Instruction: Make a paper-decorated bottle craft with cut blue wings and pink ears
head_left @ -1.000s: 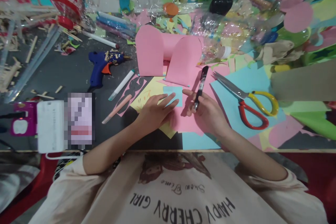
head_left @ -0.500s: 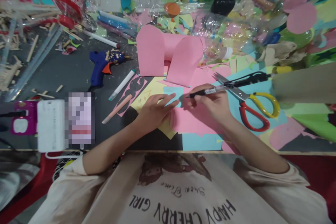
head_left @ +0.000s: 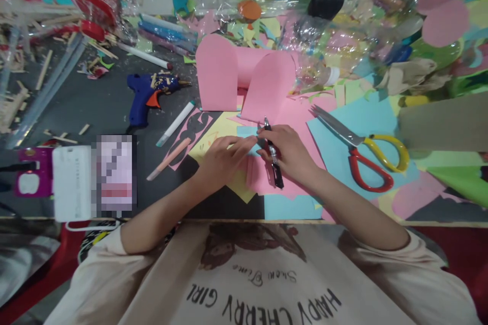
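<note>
The step in hand appears to be steadying and adjusting a small light-blue rectangular piece of paper (head_left: pixel 247 131), with a slim pen, black with a clear barrel (head_left: pixel 273 155), kept at the ready; the paper lies at the middle of the work area, just in front of two upright pink round-topped paper shapes (head_left: pixel 217 73), partly covered by fingers. The person's left hand (head_left: pixel 221 160) lies low over it, palm down, fingers extended and close together; whether they pinch the paper or only press it cannot be told. The right hand (head_left: pixel 287 150) has its fingers curled around the pen, which slants across them rather than sitting in a writing hold; its foremost fingertips come close to the left hand's, at the paper's right-hand side. Any stroke from here would seem to call for turning the pen so that its point faces the paper, the left hand holding the piece flat; which end is the point is too small to tell. A pair of metal scissors with red and yellow handles (head_left: pixel 356 143) lies well apart to the right, untouched, on a large light-blue paper sheet (head_left: pixel 375 111).
</note>
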The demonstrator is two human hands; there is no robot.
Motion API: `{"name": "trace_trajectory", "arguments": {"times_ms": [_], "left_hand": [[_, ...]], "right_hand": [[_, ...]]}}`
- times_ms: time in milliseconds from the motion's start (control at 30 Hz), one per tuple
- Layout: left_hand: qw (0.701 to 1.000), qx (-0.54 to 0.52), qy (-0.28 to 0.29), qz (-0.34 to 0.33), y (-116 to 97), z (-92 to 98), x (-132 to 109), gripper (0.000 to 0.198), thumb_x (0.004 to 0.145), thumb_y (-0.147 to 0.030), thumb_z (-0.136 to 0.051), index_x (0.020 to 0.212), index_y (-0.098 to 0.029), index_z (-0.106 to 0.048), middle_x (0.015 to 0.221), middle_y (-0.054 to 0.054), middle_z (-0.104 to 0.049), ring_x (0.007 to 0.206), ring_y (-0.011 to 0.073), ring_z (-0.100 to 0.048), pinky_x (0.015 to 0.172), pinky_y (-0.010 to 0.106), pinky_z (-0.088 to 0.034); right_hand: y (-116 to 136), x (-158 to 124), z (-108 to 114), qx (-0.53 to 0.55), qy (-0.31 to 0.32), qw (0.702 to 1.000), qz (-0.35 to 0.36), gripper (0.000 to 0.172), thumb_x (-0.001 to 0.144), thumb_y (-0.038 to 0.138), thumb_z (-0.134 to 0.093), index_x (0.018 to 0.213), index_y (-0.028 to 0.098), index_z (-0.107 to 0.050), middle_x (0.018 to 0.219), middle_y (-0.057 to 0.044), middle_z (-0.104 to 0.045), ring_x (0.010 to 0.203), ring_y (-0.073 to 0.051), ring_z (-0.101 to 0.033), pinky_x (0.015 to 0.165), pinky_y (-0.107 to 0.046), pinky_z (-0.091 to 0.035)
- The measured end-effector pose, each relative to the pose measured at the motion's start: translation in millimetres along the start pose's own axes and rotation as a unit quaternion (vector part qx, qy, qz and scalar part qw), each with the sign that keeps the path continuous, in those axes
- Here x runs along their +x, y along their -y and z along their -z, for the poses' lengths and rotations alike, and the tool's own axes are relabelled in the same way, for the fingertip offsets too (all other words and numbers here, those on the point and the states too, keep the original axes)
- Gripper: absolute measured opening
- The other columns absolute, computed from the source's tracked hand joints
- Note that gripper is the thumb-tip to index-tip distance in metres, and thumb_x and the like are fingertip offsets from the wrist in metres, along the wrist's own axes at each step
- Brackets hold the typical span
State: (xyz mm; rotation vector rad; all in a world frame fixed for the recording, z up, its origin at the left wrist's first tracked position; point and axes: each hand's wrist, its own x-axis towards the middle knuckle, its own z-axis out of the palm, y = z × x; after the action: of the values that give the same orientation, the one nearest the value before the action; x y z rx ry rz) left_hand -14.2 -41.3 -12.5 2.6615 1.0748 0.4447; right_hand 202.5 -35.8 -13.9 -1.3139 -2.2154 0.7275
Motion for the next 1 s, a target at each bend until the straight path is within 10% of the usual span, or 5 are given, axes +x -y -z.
{"name": "trace_trajectory", "arguments": {"times_ms": [533, 1000], "left_hand": [[0.999, -0.046, -0.024, 0.012, 1.6, -2.8, -0.1, 0.063, 0.098, -0.013, -0.04, 0.154, -0.019, -0.012, 0.122, 0.01, -0.066, 0.107, 0.0196, -0.063, 0.096, 0.036, -0.051], [0.995, -0.084, -0.05, 0.009, 1.8, -1.7, -1.1, 0.042, 0.097, -0.015, -0.042, 0.139, -0.018, -0.038, 0.123, 0.012, -0.066, 0.116, 0.021, -0.063, 0.097, 0.038, -0.056]], "right_hand": [[1.8, 1.8, 2.1, -0.015, 0.022, 1.0, -0.002, 0.03, 0.097, 0.044, -0.045, 0.114, 0.025, -0.062, 0.101, -0.008, -0.069, 0.096, -0.027, -0.058, 0.084, -0.042, -0.043], [2.7, 0.3, 2.9, -0.097, 0.041, 0.994, 0.042, 0.027, 0.099, 0.032, -0.043, 0.115, 0.023, -0.062, 0.118, -0.012, -0.064, 0.106, -0.027, -0.053, 0.089, -0.041, -0.044]]}}
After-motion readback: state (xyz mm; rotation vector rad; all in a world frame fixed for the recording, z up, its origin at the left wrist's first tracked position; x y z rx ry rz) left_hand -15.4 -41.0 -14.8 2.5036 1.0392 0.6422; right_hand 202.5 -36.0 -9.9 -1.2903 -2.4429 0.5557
